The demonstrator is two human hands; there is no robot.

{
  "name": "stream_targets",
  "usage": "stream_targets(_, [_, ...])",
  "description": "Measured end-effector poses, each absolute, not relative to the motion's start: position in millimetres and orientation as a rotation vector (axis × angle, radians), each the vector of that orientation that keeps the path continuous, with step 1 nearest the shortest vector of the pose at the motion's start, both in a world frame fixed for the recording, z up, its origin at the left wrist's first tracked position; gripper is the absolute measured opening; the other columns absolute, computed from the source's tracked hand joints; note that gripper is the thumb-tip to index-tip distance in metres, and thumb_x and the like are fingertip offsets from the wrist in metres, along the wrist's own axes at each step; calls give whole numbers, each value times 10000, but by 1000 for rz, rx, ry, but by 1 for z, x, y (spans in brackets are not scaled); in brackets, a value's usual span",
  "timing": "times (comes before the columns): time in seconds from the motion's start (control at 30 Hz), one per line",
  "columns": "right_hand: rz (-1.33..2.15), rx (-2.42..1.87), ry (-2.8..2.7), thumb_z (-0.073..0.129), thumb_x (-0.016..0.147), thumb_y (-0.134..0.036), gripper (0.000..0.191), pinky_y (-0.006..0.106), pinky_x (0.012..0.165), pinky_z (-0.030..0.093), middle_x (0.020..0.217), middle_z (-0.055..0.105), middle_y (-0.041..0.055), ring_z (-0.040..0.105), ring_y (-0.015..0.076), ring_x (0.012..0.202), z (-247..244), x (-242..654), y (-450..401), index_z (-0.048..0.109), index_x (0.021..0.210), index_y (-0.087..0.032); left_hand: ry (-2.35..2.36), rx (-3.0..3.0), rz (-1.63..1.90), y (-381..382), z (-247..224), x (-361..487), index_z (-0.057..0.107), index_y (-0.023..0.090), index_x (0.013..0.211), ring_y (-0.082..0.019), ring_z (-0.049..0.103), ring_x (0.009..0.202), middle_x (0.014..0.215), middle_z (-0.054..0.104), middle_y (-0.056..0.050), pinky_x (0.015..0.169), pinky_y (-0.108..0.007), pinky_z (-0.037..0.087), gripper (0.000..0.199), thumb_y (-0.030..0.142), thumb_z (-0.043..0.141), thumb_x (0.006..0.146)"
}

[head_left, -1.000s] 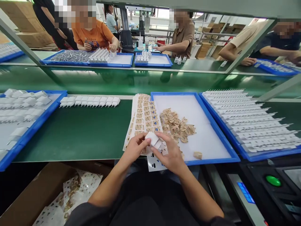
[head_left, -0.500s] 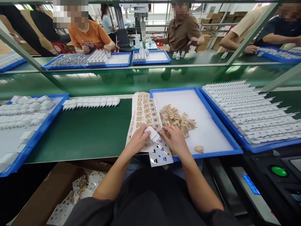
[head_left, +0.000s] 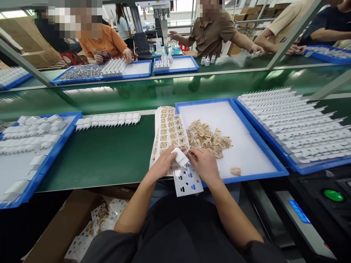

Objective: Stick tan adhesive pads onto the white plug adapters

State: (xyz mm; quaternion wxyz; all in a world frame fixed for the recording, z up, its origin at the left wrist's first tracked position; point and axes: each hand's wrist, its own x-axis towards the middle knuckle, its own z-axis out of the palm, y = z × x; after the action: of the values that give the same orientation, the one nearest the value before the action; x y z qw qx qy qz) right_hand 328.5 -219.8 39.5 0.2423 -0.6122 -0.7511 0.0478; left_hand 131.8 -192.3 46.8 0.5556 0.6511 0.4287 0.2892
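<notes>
Out at 9 o'clock from the blocky white plastic two-pin plug [head_left: 179, 156] in the person's grasp lies a blue-rimmed white plastic tray [head_left: 51, 157], bearing more white plugs in rows. At 8 o'clock, lower than the bench, an open brown cardboard box [head_left: 61, 228] contains crumpled white sheets with dark spots and some tan scraps. At 10 o'clock, a straight line of white plugs [head_left: 108, 120] sits on the dark green worktop [head_left: 109, 157], pins toward the person.

The left hand [head_left: 163, 163] touches the plug from 9 o'clock, thumb and fingers clamped on its body; the plug is tilted, its pins between 4 and 5 o'clock. Toward 11 and 12 o'clock spreads a layered stack of white paper sheets with tan rounded stickers [head_left: 171, 128]. At 5 o'clock, below the plug, is a thin white sheet with small dark and blue patches [head_left: 189, 184].

The right hand [head_left: 204, 164] is at 3 o'clock, its fingertips bunched just beside the plug; whether they pinch anything I cannot tell. At 2 o'clock, a loose heap of curled tan pieces [head_left: 210, 138] lies in a second blue-rimmed white tray [head_left: 216, 111]. Farther out, near 3 o'clock, a third blue-rimmed tray [head_left: 315, 168] carries close-set rows of white plugs.
</notes>
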Motion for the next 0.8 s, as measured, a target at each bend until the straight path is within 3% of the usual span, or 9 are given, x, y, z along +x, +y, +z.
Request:
stream_targets(0.13, [132, -1664, -2071, 581, 970, -207, 123, 373, 771, 358, 884, 746, 47, 654, 242, 848, 40, 330, -218, 690, 913, -207, 967, 1407, 730, -182, 32, 137, 625, 181, 1182, -274, 648, 1118, 1238, 695, -119, 921, -416, 536, 453, 498, 373, 979])
stream_targets(0.27, [180, -1505, -2081, 562, 966, -200, 127, 380, 768, 392, 977, 707, 82, 633, 259, 927, 44, 335, -220, 678, 913, -200, 977, 1347, 748, -176, 26, 141, 625, 196, 1116, -269, 673, 1051, 1117, 736, -100, 912, -423, 545, 427, 534, 415, 961])
stream_targets(0.53, [763, -1033, -1751, 604, 953, -259, 53, 400, 874, 519, 962, 676, 59, 643, 236, 970, 63, 380, -248, 652, 933, -249, 999, 1370, 756, -181, 43, 140, 586, 177, 1120, -270, 635, 1160, 1222, 704, -124, 995, -441, 505, 390, 478, 386, 973])
stream_targets(0.63, [876, -910, -1592, 604, 946, -227, 51, 363, 798, 539, 877, 658, 45, 641, 215, 887, 67, 387, -257, 644, 927, -251, 1036, 1520, 849, -198, 59, 139, 550, 213, 1177, -253, 644, 1156, 1320, 659, -106, 943, -391, 535, 321, 424, 532, 936])
stream_targets(0.8, [988, -819, -1564, 646, 913, -162, 116, 343, 742, 525, 850, 656, 27, 629, 193, 820, 67, 365, -270, 644, 959, -268, 1094, 1762, 1049, -232, 71, 143, 554, 235, 1210, -227, 673, 1098, 1364, 641, -101, 772, -295, 580, 399, 260, 681, 833])
